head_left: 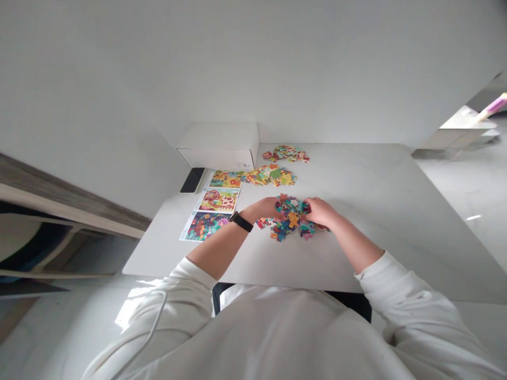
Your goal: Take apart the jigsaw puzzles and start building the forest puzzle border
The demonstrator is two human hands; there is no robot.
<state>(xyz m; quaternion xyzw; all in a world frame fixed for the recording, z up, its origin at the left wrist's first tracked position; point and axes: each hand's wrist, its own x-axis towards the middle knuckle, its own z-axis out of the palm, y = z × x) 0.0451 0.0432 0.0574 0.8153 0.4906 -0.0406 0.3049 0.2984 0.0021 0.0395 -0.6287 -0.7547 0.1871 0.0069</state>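
A heap of colourful jigsaw pieces (291, 217) lies on the white table (356, 179) in front of me. My left hand (266, 208), with a black band at the wrist, rests against the left side of the heap, its fingers curled among the pieces. My right hand (320, 211) presses on the right side of the heap, fingers closed on pieces. Whether either hand has lifted a piece I cannot make out.
Two more piles of puzzle pieces lie farther back, a yellow-green pile (270, 176) and a smaller red-green pile (285, 153). A printed sheet with three pictures (214, 203) lies at the left. A black phone (192, 180) and a white box (218, 145) stand by the wall.
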